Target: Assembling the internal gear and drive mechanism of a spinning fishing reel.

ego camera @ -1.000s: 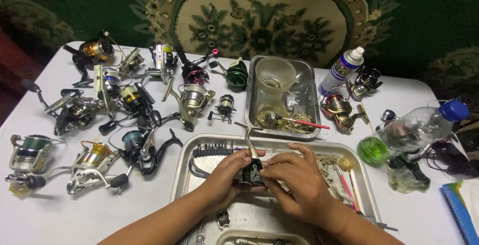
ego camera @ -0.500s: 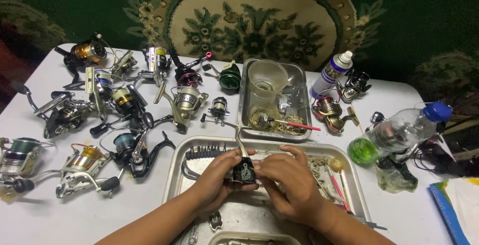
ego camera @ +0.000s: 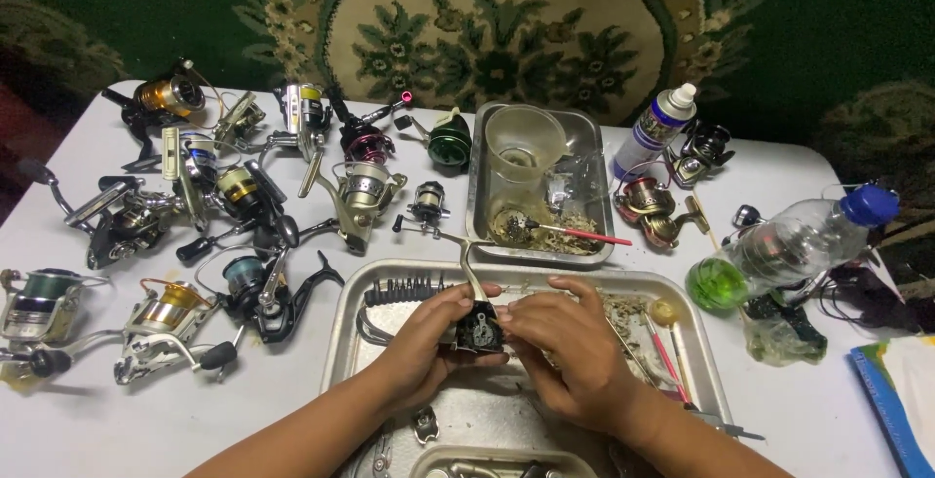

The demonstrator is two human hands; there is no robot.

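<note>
Fishing reels [ego camera: 185,235] crowd the tabletop [ego camera: 146,420] at left. My left hand [ego camera: 424,347] grips a small black reel body [ego camera: 477,327] over the metal tray [ego camera: 346,327], fingers pinching it. My right hand [ego camera: 570,351] pinches its other side. Plastic bottle [ego camera: 789,244] lies far right.

Both hands, left hand [ego camera: 421,340] and right hand [ego camera: 565,347], hold a small dark reel body [ego camera: 477,327] over a metal tray [ego camera: 341,342]. Left of the grip, many fishing reels [ego camera: 243,196] crowd the white worktop [ego camera: 146,420]; right of it lies a plastic bottle [ego camera: 794,244].
</note>
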